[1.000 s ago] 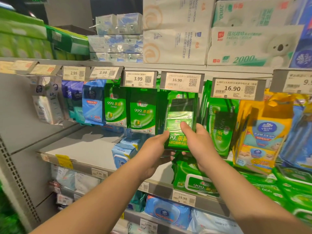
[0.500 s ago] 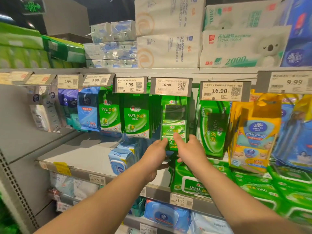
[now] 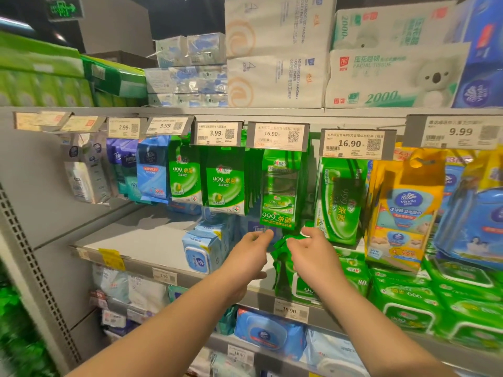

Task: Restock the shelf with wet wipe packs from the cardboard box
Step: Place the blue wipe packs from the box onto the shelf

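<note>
Store shelf [image 3: 141, 240], green wipe packs [image 3: 280, 191] on hook.

Green wipe pack [image 3: 280, 191] hanging on the peg: glossy plastic film, glare on the front, slightly creased. Blue packs [image 3: 206, 250] on the shelf: same shiny soft film, smooth moulded plastic flip lid. Shelf [image 3: 141, 238] and back panel [image 3: 35, 170]: matt grey painted metal, smooth; upright is perforated. Price tags [image 3: 277, 135]: matt paper behind clear glossy plastic holders. Tissue bales [image 3: 275, 50] on top: thin plastic wrap, low sheen, wrinkled.
</note>
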